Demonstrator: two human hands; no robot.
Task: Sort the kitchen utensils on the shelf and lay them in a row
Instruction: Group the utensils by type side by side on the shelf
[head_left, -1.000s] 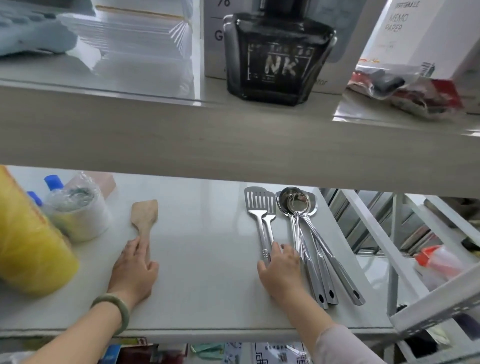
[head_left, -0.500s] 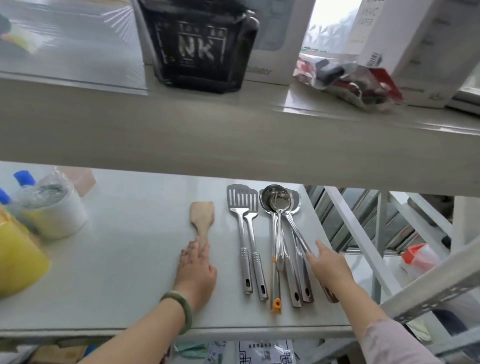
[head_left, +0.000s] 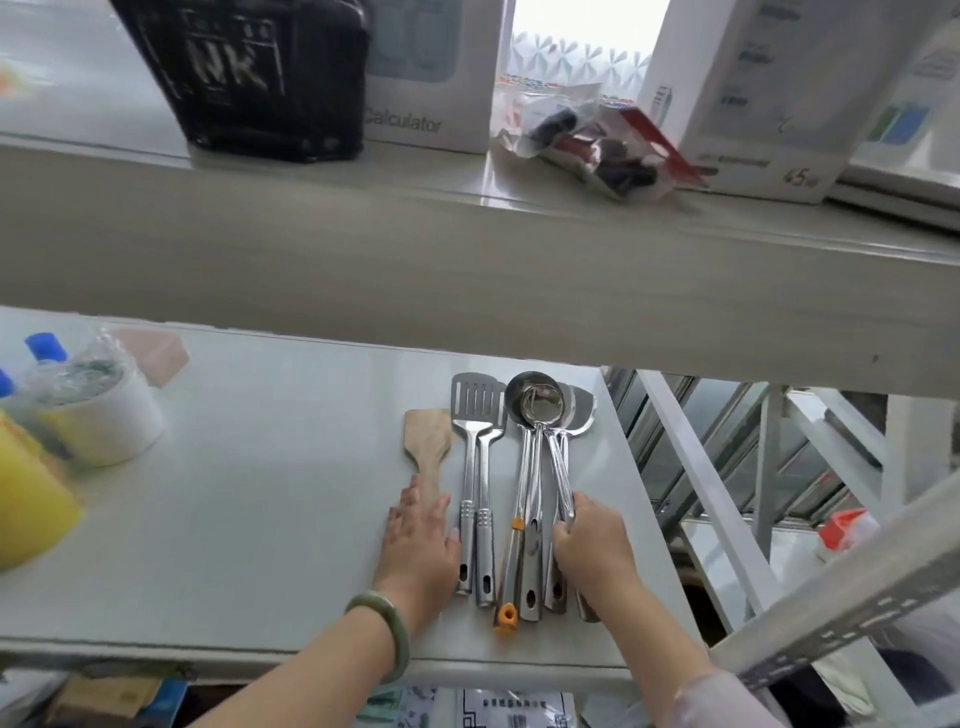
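Note:
On the white shelf the utensils lie side by side, heads away from me. A wooden spatula is leftmost; my left hand lies flat over its handle. Right of it lie two steel slotted turners. Then comes a stack of steel ladles and a steel spatula, one handle ending in an orange tip. My right hand has its fingers curled on the rightmost handles of that stack.
A plastic-wrapped white roll, blue-capped bottles and a yellow object stand at the shelf's left. The upper shelf overhangs closely, carrying a black box and white boxes. White rack struts lie to the right.
My left hand slid the wooden spatula rightward until it lies beside the slotted turners. My right hand moved from the turners to the right side of the ladle stack and curled onto its handles.

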